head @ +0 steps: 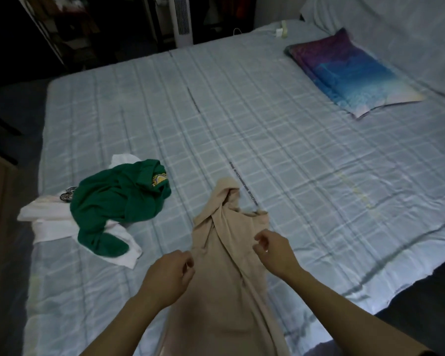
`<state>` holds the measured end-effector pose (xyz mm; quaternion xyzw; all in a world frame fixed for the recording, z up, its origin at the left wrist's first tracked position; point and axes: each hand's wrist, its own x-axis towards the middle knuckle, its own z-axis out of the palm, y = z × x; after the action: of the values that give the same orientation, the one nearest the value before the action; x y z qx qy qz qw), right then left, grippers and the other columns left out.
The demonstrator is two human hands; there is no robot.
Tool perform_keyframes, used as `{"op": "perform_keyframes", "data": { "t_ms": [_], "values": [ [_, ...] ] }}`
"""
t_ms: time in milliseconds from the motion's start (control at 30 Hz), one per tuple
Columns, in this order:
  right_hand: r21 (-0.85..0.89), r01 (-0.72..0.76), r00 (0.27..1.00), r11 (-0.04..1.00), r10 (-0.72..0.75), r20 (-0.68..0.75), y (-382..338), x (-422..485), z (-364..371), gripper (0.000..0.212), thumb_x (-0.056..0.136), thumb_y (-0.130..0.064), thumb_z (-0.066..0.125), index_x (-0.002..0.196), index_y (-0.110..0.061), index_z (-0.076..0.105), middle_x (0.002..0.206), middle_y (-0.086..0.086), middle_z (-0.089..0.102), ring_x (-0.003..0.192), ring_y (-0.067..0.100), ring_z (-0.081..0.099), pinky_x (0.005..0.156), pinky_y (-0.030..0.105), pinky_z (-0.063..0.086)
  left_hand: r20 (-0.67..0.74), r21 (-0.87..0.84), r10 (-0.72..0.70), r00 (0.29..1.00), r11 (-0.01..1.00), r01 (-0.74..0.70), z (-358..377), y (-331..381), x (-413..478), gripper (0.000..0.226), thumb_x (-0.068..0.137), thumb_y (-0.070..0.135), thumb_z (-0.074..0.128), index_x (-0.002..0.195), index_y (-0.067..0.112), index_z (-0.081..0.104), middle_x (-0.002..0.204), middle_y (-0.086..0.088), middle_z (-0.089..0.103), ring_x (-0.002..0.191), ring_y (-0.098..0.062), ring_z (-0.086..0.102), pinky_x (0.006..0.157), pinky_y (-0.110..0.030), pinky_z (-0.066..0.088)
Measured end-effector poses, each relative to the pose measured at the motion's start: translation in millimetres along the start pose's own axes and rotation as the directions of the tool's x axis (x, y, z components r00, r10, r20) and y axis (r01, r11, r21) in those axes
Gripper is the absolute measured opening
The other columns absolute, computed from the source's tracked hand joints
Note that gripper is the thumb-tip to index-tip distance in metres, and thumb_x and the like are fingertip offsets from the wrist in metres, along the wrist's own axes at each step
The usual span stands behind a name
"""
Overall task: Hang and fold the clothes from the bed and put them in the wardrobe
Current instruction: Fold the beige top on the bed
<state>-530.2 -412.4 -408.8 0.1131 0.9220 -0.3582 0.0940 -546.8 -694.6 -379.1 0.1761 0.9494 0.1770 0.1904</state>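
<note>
The person is apparently straightening the twisted beige garment on the near middle of the bed, left hand and right hand each pinching its fabric, the next move likely calling for untwisting it flat.

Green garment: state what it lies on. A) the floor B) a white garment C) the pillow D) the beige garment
B: the green garment lies crumpled over a white garment, apart from the beige garment.
</note>
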Motion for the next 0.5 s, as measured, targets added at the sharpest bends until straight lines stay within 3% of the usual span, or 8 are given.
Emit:
{"op": "perform_keyframes", "data": {
  "t_ms": [167, 267, 400, 500],
  "values": [
    [0.034, -0.040, 0.999, 0.999, 0.040, 0.006, -1, 52, 49, 0.031, 0.089, -0.029, 0.066, 0.116, -0.017, 0.059, 0.102, 0.002, 0.060, 0.090, 0.010, 0.053, 0.078, 0.021, 0.043, -0.043, -0.046, -0.005, 0.999, 0.999, 0.003, 16, -15, 62, 0.015, 0.096, 0.034, 0.051, 0.101, 0.026, 0.062, 0.097, 0.008, 0.056, 0.087, -0.011, 0.054, 0.077, -0.031, 0.048],
    [0.001, -0.056, 0.998, 0.998, 0.056, -0.011, 4, 81, 80, 0.038, 0.087, -0.034, 0.067, 0.120, -0.020, 0.056, 0.109, 0.000, 0.057, 0.098, 0.011, 0.053, 0.085, 0.025, 0.045, -0.020, -0.081, 0.059, 0.998, 0.995, -0.061, 32, -28, 101, 0.019, 0.096, 0.030, 0.051, 0.109, 0.023, 0.064, 0.116, 0.005, 0.051, 0.100, -0.014, 0.052, 0.081, -0.031, 0.048],
    [-0.132, 0.030, 0.999, 0.991, -0.035, -0.035, 9, 122, 119, 0.049, 0.081, -0.043, 0.065, 0.122, -0.020, 0.053, 0.122, 0.003, 0.052, 0.111, 0.021, 0.048, 0.090, 0.035, 0.045, -0.031, 0.039, 0.135, 0.990, 0.990, -0.133, 57, -43, 158, 0.034, 0.093, 0.032, 0.047, 0.126, 0.031, 0.057, 0.147, 0.002, 0.032, 0.120, -0.021, 0.037, 0.092, -0.035, 0.044],
    [-0.267, 0.090, 0.987, 0.960, -0.121, -0.104, 6, 147, 144, 0.053, 0.076, -0.052, 0.059, 0.117, -0.020, 0.053, 0.120, 0.004, 0.052, 0.104, 0.024, 0.048, 0.080, 0.037, 0.046, -0.006, 0.118, 0.121, 0.993, 0.986, -0.120, 71, -51, 196, 0.034, 0.097, 0.036, 0.042, 0.125, 0.031, 0.060, 0.157, 0.000, 0.024, 0.132, -0.024, 0.031, 0.099, -0.038, 0.040]
  ]
}}
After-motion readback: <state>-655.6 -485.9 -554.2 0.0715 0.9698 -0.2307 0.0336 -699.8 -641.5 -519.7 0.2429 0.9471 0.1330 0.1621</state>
